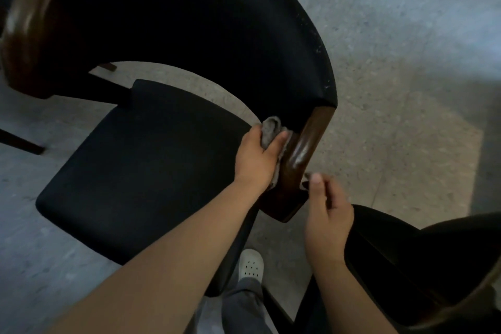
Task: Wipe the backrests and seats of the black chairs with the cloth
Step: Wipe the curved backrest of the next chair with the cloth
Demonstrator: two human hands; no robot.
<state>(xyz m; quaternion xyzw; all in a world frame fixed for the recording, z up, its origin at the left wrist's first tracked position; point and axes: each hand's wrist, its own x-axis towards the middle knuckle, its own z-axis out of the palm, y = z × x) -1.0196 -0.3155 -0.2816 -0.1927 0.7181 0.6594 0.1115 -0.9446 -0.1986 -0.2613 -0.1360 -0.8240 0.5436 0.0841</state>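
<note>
Nearest, bottom centre: white shoe (250, 263) and grey trouser leg (238, 304). Lower right: part of a second black chair (406, 252), not being worked on.

Right hand (328, 214), right of centre: fingers loosely curled, thumb up beside the lower corner of the near wooden end (301, 149) of the backrest. Blurred, so I cannot tell whether it grips the wood or only hangs next to it.

Left hand (254, 154), centre: fingers and thumb closed around the grey cloth (271, 127), which is bunched and pressed against the inner face of the backrest (189, 22) where the black padding meets the wooden end. So the cloth sits at the extreme near end of the backrest.

Key relation: from the cloth, the backrest runs as one long arc, up the frame and then round to the left, ending at the far wooden end (29, 30) in the upper left. All the unwiped length therefore lies up and left of the left hand. Judgement: next stroke follows that arc away from the body, with the left hand the one placed for it.

Seat (149, 165): left of the hand and lower, just beside it.

Pale specks show along the backrest's outer right edge. Beyond is grey speckled floor (406, 62).
</note>
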